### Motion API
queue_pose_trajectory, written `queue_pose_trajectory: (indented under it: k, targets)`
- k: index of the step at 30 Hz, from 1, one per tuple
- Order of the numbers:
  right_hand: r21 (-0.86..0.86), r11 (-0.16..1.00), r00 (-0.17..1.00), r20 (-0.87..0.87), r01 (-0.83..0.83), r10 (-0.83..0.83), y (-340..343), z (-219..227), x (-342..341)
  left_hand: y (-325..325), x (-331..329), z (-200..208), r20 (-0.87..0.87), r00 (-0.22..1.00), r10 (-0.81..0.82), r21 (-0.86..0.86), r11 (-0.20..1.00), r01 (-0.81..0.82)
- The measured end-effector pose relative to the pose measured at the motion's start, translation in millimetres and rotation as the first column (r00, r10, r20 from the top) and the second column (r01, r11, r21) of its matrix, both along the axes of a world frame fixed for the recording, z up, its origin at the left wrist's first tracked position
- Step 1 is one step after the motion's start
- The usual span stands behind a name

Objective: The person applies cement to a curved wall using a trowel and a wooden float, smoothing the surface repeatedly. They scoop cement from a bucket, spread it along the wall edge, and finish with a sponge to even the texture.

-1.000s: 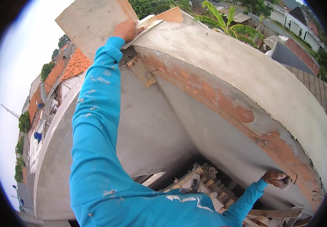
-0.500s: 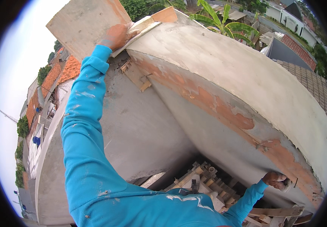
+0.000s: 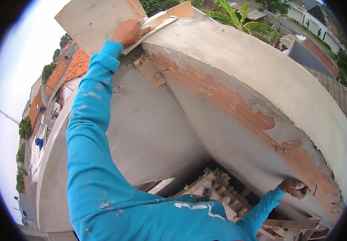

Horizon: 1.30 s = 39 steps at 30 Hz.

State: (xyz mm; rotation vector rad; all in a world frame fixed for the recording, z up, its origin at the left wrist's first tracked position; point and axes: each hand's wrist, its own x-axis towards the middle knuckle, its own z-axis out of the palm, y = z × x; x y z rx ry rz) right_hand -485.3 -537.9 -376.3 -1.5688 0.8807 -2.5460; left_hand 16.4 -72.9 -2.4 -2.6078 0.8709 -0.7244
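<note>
My left hand (image 3: 132, 32) reaches up to the far left end of a curved plastered wall top (image 3: 237, 60). Its fingers close over a pale wooden strip (image 3: 157, 27) lying along that end. A large flat board (image 3: 97, 20), grey with orange patches, stands beside my wrist. Low on the right, my right hand (image 3: 292, 187) is curled against the inner wall face, just under a rough orange band (image 3: 249, 114). Something whitish shows by its fingertips, too hidden to name. A nail (image 3: 315, 190) sticks out close by.
A small wooden block (image 3: 151, 74) is fixed in the inner corner. Below me, a dark opening holds stacked timber (image 3: 221, 188), with planks (image 3: 294, 225) at lower right. Beyond the wall lie orange tiled roofs (image 3: 77, 66) and a banana plant (image 3: 237, 18).
The view has tilted slightly, so the wall and board sit a little higher and further right. Both hands keep about the same places on the wall.
</note>
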Motion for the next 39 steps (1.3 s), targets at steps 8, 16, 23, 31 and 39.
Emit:
queue_pose_trajectory:
  k: [8,16,23,31,39]
  targets:
    - [-0.024,0.996,0.993,-0.084,0.087,-0.089,1,7,1,63,-135,23,0.091,0.995,-0.035,-0.171,0.984,0.051]
    - [-0.046,0.994,0.983,-0.152,0.094,-0.1,14,30,8,86,-60,30,0.084,0.964,0.254,-0.083,0.965,-0.247]
    - [-0.057,0.996,0.987,-0.141,0.068,-0.075,14,30,7,46,-2,15,0.034,0.974,0.222,-0.041,0.974,-0.221]
    - [-0.082,0.994,0.978,-0.185,0.078,-0.093,2,16,-2,47,32,-2,0.006,0.972,0.235,-0.024,0.972,-0.234]
    - [-0.043,0.992,0.984,-0.133,0.116,-0.121,8,16,7,29,-102,8,-0.063,0.991,0.122,-0.025,0.992,-0.124]
